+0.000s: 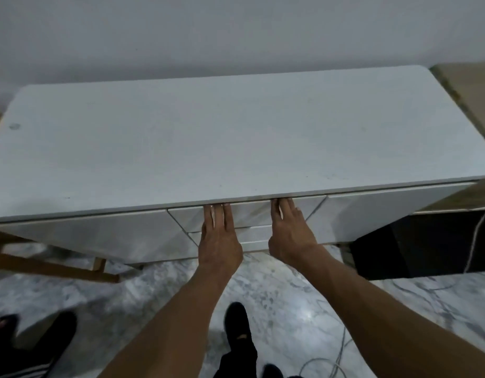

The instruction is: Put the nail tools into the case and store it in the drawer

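Note:
A white cabinet with a bare white top point(235, 137) stands against the wall. Its middle top drawer point(252, 214) sits flush with the fronts beside it. My left hand point(219, 238) lies flat on the drawer front, fingers straight and together, tips at the top edge under the tabletop. My right hand point(289, 233) lies flat on the same front a little to the right, fingertips also at the top edge. Neither hand holds anything. No nail tools or case are in sight.
A second drawer front point(252, 236) sits below the first. A wooden frame point(44, 263) stands at the lower left, a dark box point(416, 241) with a white cable at the right. Marble floor, loose cables point(339, 356) and dark shoes point(237, 326) lie below.

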`<state>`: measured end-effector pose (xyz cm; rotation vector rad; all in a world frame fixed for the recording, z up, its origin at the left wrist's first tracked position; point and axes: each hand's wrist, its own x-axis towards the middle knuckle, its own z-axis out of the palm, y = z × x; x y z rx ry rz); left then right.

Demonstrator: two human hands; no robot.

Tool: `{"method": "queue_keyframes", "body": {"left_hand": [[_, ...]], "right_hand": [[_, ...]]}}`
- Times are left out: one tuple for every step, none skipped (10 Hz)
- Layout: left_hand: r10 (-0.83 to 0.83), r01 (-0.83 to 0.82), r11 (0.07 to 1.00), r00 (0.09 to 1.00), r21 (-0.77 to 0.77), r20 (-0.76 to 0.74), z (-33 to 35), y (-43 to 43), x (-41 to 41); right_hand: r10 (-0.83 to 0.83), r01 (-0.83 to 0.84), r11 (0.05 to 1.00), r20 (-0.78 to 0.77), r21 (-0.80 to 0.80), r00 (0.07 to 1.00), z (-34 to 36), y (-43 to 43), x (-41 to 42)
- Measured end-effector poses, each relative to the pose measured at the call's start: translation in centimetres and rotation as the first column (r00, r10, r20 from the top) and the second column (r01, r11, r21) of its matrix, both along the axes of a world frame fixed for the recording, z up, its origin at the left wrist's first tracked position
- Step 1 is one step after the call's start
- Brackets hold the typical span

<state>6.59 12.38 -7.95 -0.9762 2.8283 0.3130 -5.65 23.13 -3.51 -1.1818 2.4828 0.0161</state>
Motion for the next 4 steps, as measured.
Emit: {"method": "queue_keyframes", "body": {"left_hand": [[-0.009,0.010,1.000,0.998,-0.012,0.060,0.0,-0.1,-0.1],[-0.020,0.017,0.998,0.999,0.055,0.046,1.1,-0.2,-0.2],[-0.015,0.008,0.988,0.999,0.156,0.042,2.5,-1.1,-0.3],[0.073,-0.049,0.980,0.991,0.194,-0.114,3.2,-0.6,1.6]], "right_hand": [[-0.005,0.005,1.000,0.025,-0.011,1.000,0.0,0.3,0.0],[-0.007,0.007,1.000,0.077,0.002,0.997,0.8,0.2,-0.2],[0.003,-0.008,1.000,0.172,0.023,0.985,2.5,0.2,-1.0],[0.014,0.003,0.996,0.194,-0.084,0.981,5.4,0.5,-2.4]]}}
